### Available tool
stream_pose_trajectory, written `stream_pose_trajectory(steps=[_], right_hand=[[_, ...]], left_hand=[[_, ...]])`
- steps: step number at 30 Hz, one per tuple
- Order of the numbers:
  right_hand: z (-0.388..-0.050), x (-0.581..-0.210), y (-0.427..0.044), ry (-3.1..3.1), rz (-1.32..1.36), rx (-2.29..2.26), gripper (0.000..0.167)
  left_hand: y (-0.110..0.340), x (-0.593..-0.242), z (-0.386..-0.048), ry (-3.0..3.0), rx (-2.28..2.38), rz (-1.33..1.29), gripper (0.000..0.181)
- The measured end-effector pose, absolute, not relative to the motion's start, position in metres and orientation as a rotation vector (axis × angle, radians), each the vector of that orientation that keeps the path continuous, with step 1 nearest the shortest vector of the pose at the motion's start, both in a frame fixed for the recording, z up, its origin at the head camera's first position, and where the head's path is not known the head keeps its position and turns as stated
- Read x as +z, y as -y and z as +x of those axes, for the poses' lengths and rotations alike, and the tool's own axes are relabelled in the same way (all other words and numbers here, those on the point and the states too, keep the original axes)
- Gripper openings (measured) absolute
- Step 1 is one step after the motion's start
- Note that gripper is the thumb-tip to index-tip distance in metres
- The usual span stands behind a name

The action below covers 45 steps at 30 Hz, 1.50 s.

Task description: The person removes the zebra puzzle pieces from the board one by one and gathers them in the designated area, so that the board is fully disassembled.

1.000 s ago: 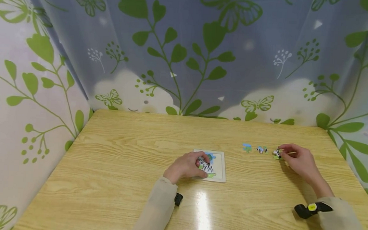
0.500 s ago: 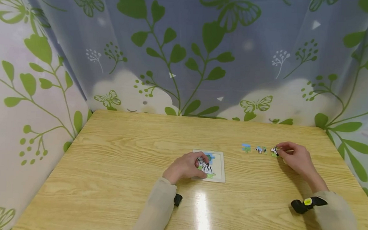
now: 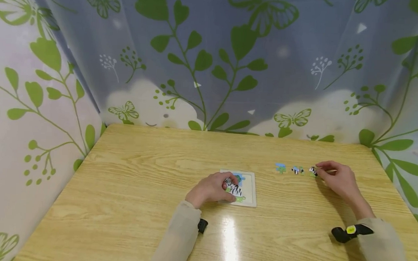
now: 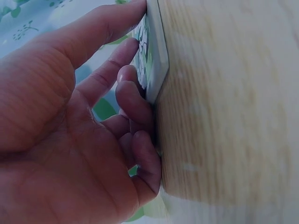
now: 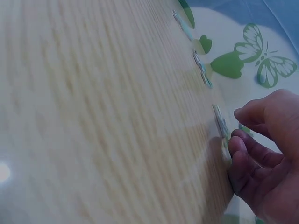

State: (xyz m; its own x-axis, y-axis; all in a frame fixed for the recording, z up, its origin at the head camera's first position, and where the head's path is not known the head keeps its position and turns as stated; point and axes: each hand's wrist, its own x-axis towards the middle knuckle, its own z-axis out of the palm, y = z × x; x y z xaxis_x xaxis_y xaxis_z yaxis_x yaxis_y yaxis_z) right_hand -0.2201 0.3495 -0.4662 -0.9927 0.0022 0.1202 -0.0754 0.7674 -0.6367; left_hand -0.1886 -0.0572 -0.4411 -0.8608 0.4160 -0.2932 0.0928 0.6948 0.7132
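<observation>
The lower half of the head view is filled by a table (image 3: 133, 174) of pale, yellowish wood grain, on which a streak of glare (image 3: 230, 244) is cast at lower centre. Across the top of the frame a blue-grey backdrop (image 3: 284, 79) is hung, printed with green leaves (image 3: 246, 42); white clouds (image 3: 147, 100) are shown along its lower part. A small green butterfly (image 3: 292, 117) is printed right of centre, just above the table's far edge, and a larger butterfly (image 3: 102, 2) is placed at upper left. The left side is covered by a pale panel (image 3: 5, 137) patterned with leaves and berries.
</observation>
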Motion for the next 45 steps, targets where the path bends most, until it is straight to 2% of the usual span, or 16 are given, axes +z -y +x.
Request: stream_pose_trajectory(steps=[9, 15, 33, 45], right_hand=[[-0.208, -0.455, -0.317, 2.797, 0.222, 1.061, 0.027], [-0.205, -0.452, -0.288, 2.787, 0.305, 1.071, 0.022], [-0.203, -0.454, -0.219, 2.804, 0.581, 1.18, 0.018], [-0.205, -0.46, -0.185, 2.831, 0.683, 1.229, 0.015]], left_hand=[[0.063, -0.441, -0.192, -2.452, 1.016, 0.476, 0.029], [0.065, -0.44, -0.196, -2.506, 1.085, 0.433, 0.027], [0.061, -0.448, -0.204, -2.678, 0.993, 0.282, 0.045], [0.058, -0.448, -0.205, -2.669, 0.956, 0.282, 0.041]])
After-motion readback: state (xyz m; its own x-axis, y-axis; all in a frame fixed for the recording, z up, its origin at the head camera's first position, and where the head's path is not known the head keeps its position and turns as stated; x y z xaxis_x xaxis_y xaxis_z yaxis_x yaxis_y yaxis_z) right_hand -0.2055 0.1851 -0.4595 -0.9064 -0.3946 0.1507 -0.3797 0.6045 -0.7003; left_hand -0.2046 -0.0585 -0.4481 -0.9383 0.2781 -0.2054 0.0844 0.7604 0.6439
